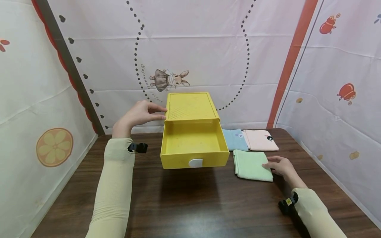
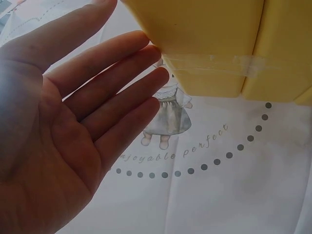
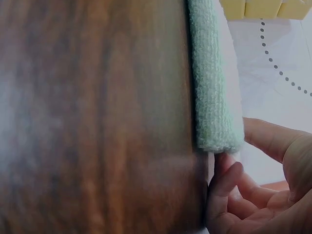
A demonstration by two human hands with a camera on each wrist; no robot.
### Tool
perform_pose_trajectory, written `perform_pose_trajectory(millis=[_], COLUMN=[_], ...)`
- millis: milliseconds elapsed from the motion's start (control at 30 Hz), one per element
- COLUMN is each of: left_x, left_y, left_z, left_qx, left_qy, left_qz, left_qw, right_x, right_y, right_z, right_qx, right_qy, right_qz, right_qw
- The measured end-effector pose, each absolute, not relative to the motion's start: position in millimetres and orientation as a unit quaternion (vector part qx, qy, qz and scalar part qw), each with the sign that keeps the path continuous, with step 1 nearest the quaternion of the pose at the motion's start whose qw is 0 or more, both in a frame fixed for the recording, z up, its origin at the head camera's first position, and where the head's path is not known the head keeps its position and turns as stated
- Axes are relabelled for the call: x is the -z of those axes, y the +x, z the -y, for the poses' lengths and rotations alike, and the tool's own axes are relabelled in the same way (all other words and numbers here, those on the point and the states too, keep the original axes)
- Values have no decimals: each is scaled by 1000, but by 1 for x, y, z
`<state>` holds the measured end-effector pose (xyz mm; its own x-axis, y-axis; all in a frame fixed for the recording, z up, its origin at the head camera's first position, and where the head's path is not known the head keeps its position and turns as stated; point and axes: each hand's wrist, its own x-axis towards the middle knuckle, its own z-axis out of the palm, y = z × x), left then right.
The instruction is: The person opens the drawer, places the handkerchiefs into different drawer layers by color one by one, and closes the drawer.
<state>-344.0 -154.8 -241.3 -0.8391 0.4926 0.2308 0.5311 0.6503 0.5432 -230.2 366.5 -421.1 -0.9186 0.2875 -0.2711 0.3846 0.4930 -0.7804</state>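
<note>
Now left hand (image 1: 142, 114) flat against plastic yellow drawer box (image 1: 191, 107); right hand (image 1: 281, 166) pinching fuzzy green cloth (image 1: 251, 164).

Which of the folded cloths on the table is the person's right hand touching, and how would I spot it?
Start at the yellow plastic drawer box in the middle of the dark wooden table and look just to its right. Three folded cloths lie there: a blue cloth and a pink cloth side by side at the back, and the green folded cloth in front. It alone is green, with the right hand at its edge.
</note>
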Motion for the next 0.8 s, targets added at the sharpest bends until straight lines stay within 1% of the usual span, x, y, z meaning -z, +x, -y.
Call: perform_pose_trajectory(millis=[800], left_x=[242], left_y=[-343], left_z=[155], left_qx=[314], left_qy=[-278], left_qz=[907], left_qw=[30], right_x=[414], right_y=[-233], right_z=[-366], right_qx=[432], right_qy=[177], right_qz=[-880], right_qw=[84])
